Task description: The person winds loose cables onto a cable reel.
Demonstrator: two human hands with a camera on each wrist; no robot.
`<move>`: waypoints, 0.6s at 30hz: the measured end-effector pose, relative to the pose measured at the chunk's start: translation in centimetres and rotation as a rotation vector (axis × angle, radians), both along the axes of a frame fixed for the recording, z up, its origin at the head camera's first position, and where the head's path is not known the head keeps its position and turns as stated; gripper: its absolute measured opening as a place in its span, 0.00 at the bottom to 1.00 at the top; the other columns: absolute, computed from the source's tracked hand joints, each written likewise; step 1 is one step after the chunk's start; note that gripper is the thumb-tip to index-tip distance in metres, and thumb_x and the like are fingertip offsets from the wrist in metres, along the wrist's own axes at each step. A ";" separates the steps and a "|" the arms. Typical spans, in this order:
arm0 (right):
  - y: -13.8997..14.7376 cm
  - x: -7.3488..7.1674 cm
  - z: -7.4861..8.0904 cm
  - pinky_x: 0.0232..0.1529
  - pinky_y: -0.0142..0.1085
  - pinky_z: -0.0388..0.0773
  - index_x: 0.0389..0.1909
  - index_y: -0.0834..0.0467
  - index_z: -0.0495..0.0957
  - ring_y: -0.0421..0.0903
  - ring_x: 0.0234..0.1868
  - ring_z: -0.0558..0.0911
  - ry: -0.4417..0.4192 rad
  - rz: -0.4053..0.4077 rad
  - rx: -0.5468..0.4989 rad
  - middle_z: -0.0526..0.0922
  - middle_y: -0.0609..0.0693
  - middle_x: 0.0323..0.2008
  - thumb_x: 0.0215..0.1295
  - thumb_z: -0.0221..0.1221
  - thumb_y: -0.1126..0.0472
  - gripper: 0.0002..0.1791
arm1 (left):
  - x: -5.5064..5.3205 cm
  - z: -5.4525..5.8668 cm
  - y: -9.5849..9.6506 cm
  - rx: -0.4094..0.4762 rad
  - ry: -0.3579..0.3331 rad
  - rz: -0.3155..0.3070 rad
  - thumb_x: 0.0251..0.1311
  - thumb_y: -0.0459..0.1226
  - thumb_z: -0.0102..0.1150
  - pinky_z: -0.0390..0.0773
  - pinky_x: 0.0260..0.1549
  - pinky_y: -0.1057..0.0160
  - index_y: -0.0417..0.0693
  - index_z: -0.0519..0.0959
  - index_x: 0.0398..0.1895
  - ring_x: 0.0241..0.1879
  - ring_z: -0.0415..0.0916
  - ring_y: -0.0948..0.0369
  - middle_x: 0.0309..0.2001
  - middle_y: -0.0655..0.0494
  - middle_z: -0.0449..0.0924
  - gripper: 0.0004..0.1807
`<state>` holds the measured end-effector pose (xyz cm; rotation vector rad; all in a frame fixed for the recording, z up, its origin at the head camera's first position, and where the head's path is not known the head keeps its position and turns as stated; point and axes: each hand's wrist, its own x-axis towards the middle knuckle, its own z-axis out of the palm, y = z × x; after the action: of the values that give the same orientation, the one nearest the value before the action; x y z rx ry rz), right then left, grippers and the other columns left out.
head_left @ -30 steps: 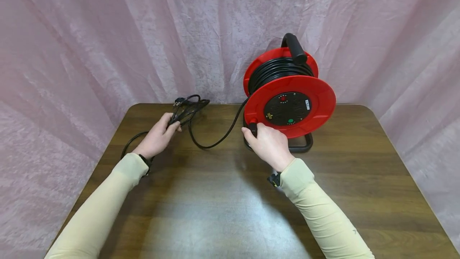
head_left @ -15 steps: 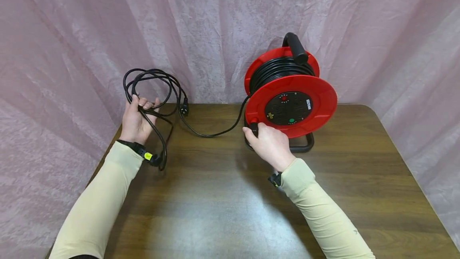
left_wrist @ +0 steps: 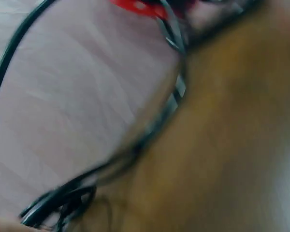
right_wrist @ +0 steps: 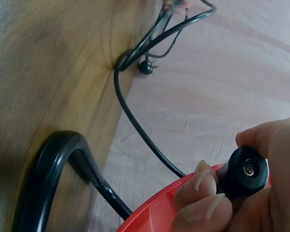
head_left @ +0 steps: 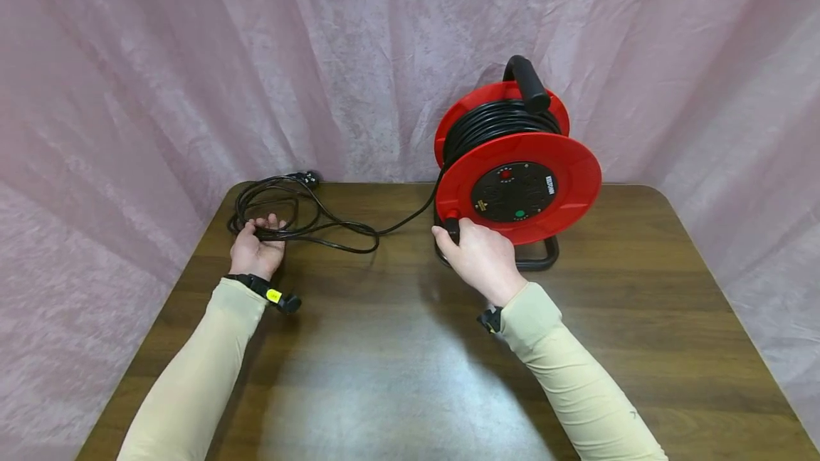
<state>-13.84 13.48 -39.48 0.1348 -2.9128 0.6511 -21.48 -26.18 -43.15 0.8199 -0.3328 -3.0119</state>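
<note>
A red cable reel (head_left: 576,169) with black cable wound on its drum stands at the back right of the table. My right hand (head_left: 483,258) grips the black crank knob (right_wrist: 240,181) near the reel's lower left rim, thumb and fingers curled round it in the right wrist view. From the drum, loose black cable (head_left: 301,234) runs left into several loops. My left hand (head_left: 258,247), palm up at the back left, holds a bundle of these loops across its fingers. The black plug (head_left: 310,178) lies at the table's back edge. The left wrist view is blurred and shows little of the hand.
The wooden table (head_left: 397,361) ends at the back against a pink curtain (head_left: 359,70). A black tube stand (head_left: 542,260) holds the reel up, and a black carry handle (head_left: 530,87) tops it.
My left hand took up the loose cable, raised its loops at the left, then lowered them onto the table with its palm turned up. My right hand stays on the crank knob.
</note>
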 end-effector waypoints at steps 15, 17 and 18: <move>0.3 0.3 0.2 0.17 0.45 0.69 0.22 0.55 0.70 0.52 0.19 0.76 0.020 -0.002 0.005 0.72 0.49 0.15 0.74 0.49 0.37 0.29 | 2.7 -1.8 -6.1 -1.798 -0.034 -1.014 0.75 0.64 0.41 0.82 0.25 0.62 0.39 0.69 0.35 0.18 0.75 0.62 0.20 0.54 0.74 0.34; 0.3 0.3 0.2 0.17 0.45 0.69 0.22 0.55 0.70 0.52 0.19 0.75 0.015 0.001 0.006 0.72 0.49 0.15 0.74 0.49 0.36 0.29 | 3.0 -1.0 -6.1 -1.849 -0.048 -1.100 0.72 0.68 0.36 0.81 0.26 0.59 0.36 0.73 0.37 0.20 0.75 0.60 0.23 0.52 0.76 0.41; 0.3 0.4 0.2 0.17 0.45 0.69 0.22 0.55 0.70 0.52 0.19 0.75 0.011 0.002 0.006 0.72 0.49 0.15 0.74 0.49 0.36 0.29 | 3.2 -0.6 -6.1 -1.891 -0.059 -1.152 0.71 0.70 0.34 0.80 0.26 0.59 0.36 0.76 0.37 0.20 0.75 0.59 0.24 0.51 0.76 0.44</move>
<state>-13.47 13.75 -39.28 0.1415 -2.9045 0.6402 -18.28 -32.28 -43.74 0.3369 -3.3928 -1.2878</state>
